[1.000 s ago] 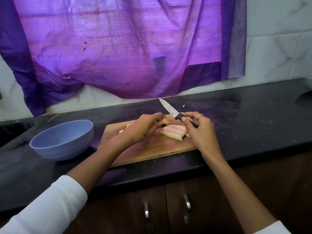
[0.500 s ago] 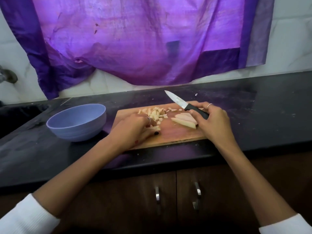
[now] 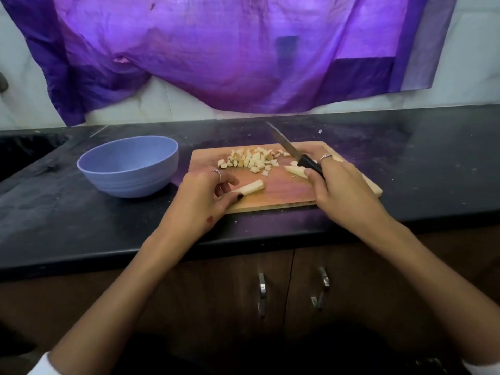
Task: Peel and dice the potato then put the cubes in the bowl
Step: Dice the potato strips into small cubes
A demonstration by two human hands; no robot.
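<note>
Dicing is the step in hand; the left hand (image 3: 201, 197) pinches a peeled potato strip (image 3: 250, 187) at the near left of the cutting board (image 3: 284, 194); the right hand (image 3: 339, 189) is closed around the knife (image 3: 297, 155), blade tilted up toward 11 o'clock; a heap of cubes (image 3: 251, 161) sits at the board's 12 o'clock, more strips (image 3: 296, 170) beside the knife hand; the bowl (image 3: 128, 166), off at 9 o'clock, looks empty; next, I'd say, the blade must drop across the held strip, clear of the fingertips.

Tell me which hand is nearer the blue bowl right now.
Left. The left hand rests at the board's near-left corner, just right of the blue bowl; the right hand grips the knife farther right.
</note>
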